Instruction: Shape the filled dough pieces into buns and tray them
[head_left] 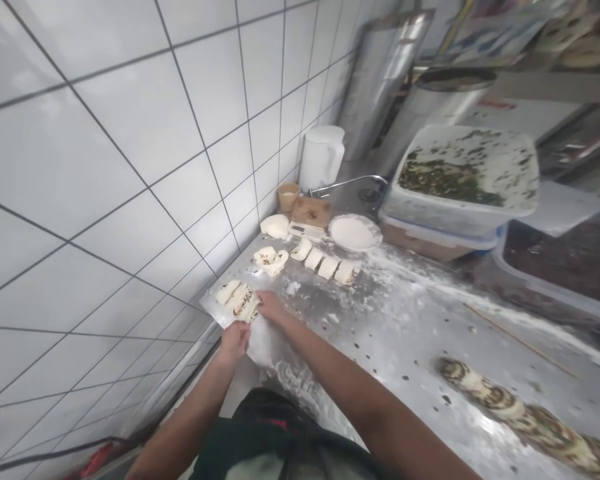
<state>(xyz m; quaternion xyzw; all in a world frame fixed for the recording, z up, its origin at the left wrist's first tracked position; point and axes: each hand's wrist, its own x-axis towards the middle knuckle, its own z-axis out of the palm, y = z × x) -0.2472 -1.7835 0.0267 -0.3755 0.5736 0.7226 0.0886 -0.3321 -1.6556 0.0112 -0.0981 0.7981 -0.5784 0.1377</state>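
**While the left hand [235, 340] and right hand [273, 307] work at sliced dough pieces [240, 301], flour dusts a steel counter [405, 347]**

From across the room, those pieces sit on a floured metal sheet [263, 347] against the white tiled wall [130, 167], dark green filling showing in their cut faces. Right fingertips lie against the pieces, fingers together and not visibly gripping. The left hand curls at their near edge; whether it grips anything, I cannot tell. Farther along, a row of similar pieces [325, 265] lies near a plate of flour [354, 232] and a wooden board [310, 212]. A long swirled dough roll [525, 417] lies on the steel to the right, and a plastic tub [467, 173] smeared with green filling stands towards the back.
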